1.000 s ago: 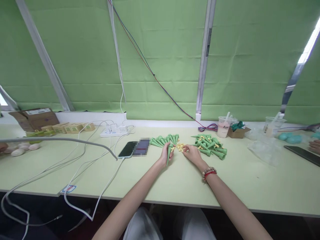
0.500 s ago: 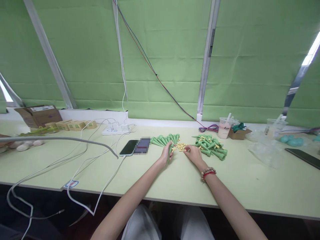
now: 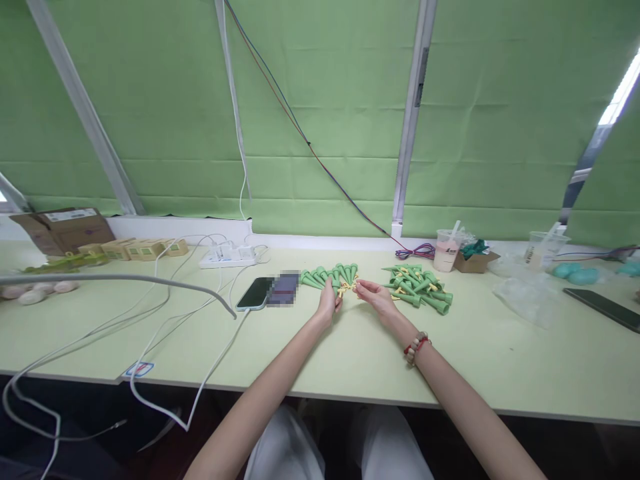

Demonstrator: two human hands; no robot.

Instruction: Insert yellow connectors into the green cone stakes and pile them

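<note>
My left hand (image 3: 329, 303) is closed round a slim green cone-shaped piece, mostly hidden by the fingers; a yellow bit shows beside its fingertips. Just to the right, my right hand (image 3: 379, 300) pinches what looks like a small yellow piece, its outline too small to make out. Between and behind the hands lie small yellow pieces (image 3: 350, 287), partly covered by the fingers. A fanned row of green cones (image 3: 320, 275) rests beyond my left hand. On the right is a heap of green cones with yellow bits among them (image 3: 420, 287).
Left of the row lie a phone (image 3: 257, 293) on a cable and a blurred dark rectangle (image 3: 283, 290). Behind them is a power strip (image 3: 225, 259). A drink cup (image 3: 446, 251), a small carton (image 3: 475, 262), a clear plastic bag (image 3: 523, 300) and a dark phone-like slab (image 3: 603, 308) are on the right.
My right hand has moved left and slightly up from the yellow pieces, closer to my left hand. My left hand has turned, so the green cone is now mostly out of sight.
</note>
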